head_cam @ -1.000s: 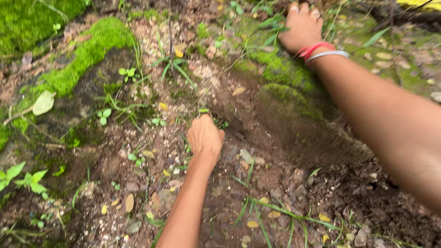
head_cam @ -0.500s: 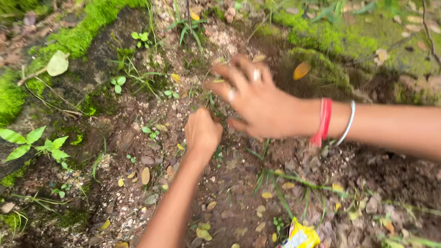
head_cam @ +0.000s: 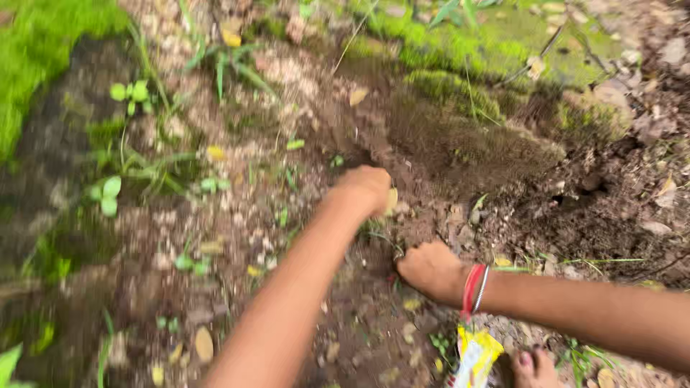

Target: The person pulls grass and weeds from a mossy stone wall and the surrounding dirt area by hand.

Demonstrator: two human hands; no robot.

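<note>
My left hand [head_cam: 363, 188] is curled into a fist, pressed on the brown soil in the middle of the view, with a small yellow leaf [head_cam: 390, 201] at its right side. My right hand [head_cam: 431, 269] is lower and to the right, knuckles up and fingers closed at the base of a thin grass tuft [head_cam: 379, 233] growing from the dirt between the two hands. A red thread and a silver bangle [head_cam: 476, 287] circle the right wrist. Motion blurs the picture, so what the left fist holds does not show.
Moss [head_cam: 460, 50] covers rock at the top and top left. Small green seedlings [head_cam: 108, 192] and fallen leaves dot the ground at left. A yellow packet [head_cam: 474, 356] lies at the bottom edge beside a toe [head_cam: 530, 366]. Dark dug earth [head_cam: 575, 215] spreads right.
My right hand came down from above the left hand to the soil at lower right and closed. The left hand shifted up and right. The camera swung left.
</note>
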